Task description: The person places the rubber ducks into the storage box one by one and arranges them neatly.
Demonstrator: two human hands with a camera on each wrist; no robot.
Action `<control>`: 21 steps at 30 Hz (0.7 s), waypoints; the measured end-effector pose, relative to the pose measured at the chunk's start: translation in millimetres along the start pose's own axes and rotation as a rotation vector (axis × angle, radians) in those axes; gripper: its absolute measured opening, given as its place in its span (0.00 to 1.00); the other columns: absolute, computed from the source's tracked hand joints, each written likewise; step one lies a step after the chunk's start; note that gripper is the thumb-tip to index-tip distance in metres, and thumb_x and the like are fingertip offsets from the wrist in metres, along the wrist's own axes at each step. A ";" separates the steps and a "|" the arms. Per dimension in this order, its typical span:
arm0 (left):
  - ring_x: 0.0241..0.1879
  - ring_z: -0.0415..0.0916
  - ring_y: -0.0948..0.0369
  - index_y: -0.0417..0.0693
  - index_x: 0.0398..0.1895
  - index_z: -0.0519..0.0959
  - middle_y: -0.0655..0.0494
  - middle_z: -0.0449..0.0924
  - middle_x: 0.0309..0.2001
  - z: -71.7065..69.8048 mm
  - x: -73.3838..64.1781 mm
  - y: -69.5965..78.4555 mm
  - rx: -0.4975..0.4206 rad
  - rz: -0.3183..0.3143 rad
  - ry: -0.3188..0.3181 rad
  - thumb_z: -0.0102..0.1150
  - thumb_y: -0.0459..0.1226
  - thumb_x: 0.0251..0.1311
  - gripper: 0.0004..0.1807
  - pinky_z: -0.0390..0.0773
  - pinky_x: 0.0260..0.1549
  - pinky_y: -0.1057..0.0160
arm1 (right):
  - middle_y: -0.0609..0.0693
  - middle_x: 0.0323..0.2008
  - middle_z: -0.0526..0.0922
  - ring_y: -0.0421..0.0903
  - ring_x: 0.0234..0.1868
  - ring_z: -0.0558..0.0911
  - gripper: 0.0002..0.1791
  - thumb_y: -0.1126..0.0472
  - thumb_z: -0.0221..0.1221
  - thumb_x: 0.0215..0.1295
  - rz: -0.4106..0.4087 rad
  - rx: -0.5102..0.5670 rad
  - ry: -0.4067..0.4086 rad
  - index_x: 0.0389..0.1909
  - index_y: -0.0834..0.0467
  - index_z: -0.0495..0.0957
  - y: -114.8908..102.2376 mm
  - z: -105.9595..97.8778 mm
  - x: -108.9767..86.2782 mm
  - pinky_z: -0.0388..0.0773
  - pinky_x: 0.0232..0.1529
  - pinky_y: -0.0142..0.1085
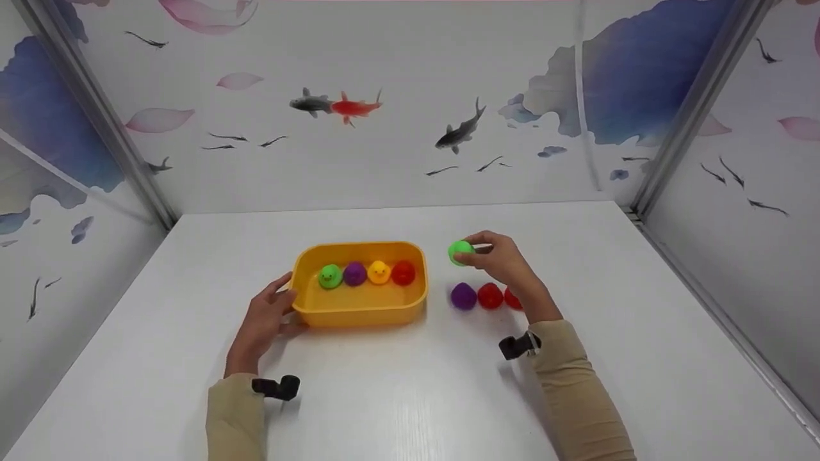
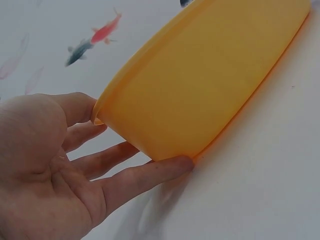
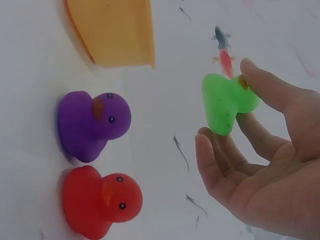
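Note:
My right hand (image 1: pixel 503 256) pinches a green rubber duck (image 3: pixel 218 102) between thumb and fingers, raised above the table to the right of the yellow plastic basin (image 1: pixel 359 317). Below that hand a purple duck (image 1: pixel 463 296) and a red duck (image 1: pixel 490 296) stand in a row with another red one (image 1: pixel 514 299), partly covered by the wrist. My left hand (image 1: pixel 262 320) rests against the basin's left end. Its fingers (image 2: pixel 145 182) lie extended along the outer wall, the thumb at the rim. Inside sit a green duck (image 1: pixel 330 276), a purple one (image 1: pixel 354 274), a yellow one (image 1: pixel 379 273) and a red one (image 1: pixel 403 273).
A white table (image 1: pixel 397 397) carries everything. Printed panels with fish and petals wall it in at the back (image 1: pixel 384 173) and on both sides. Each wrist wears a small black camera, one at the left sleeve (image 1: pixel 277 387), the other at the right (image 1: pixel 517 346).

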State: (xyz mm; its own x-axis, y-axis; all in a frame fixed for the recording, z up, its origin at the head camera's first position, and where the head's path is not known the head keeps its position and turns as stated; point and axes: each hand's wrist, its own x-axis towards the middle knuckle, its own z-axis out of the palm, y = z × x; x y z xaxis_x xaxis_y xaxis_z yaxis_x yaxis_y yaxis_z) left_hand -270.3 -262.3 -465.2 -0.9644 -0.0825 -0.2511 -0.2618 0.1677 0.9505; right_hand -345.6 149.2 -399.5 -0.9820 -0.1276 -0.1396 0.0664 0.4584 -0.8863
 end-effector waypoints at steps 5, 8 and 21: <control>0.65 0.74 0.48 0.62 0.81 0.49 0.45 0.64 0.75 -0.4 -0.3 0.8 0.011 0.008 -0.002 0.43 0.47 0.78 0.32 0.84 0.53 0.58 | 0.52 0.60 0.78 0.53 0.61 0.79 0.27 0.48 0.70 0.59 -0.040 0.006 -0.014 0.58 0.52 0.77 -10.3 14.6 0.6 0.75 0.69 0.49; 0.66 0.73 0.47 0.62 0.81 0.49 0.44 0.64 0.75 -0.6 -1.4 0.9 0.015 0.013 -0.005 0.43 0.47 0.77 0.32 0.84 0.54 0.57 | 0.52 0.60 0.79 0.52 0.62 0.80 0.25 0.50 0.70 0.60 -0.078 -0.010 -0.022 0.57 0.52 0.79 -18.3 24.2 1.7 0.77 0.66 0.47; 0.66 0.73 0.47 0.65 0.81 0.50 0.47 0.63 0.75 0.1 1.7 0.0 0.025 -0.016 0.012 0.43 0.49 0.77 0.32 0.84 0.54 0.58 | 0.53 0.59 0.74 0.51 0.59 0.79 0.20 0.55 0.70 0.60 -0.123 -0.148 -0.096 0.53 0.54 0.80 -57.7 81.5 4.7 0.83 0.59 0.40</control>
State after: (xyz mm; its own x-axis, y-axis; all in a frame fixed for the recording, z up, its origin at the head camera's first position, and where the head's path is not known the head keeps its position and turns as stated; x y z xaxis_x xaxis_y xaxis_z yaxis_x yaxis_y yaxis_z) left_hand -271.9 -262.4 -465.7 -0.9598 -0.0973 -0.2633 -0.2777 0.1908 0.9415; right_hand -339.6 50.5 -385.0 -0.9593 -0.2701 -0.0822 -0.0861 0.5573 -0.8258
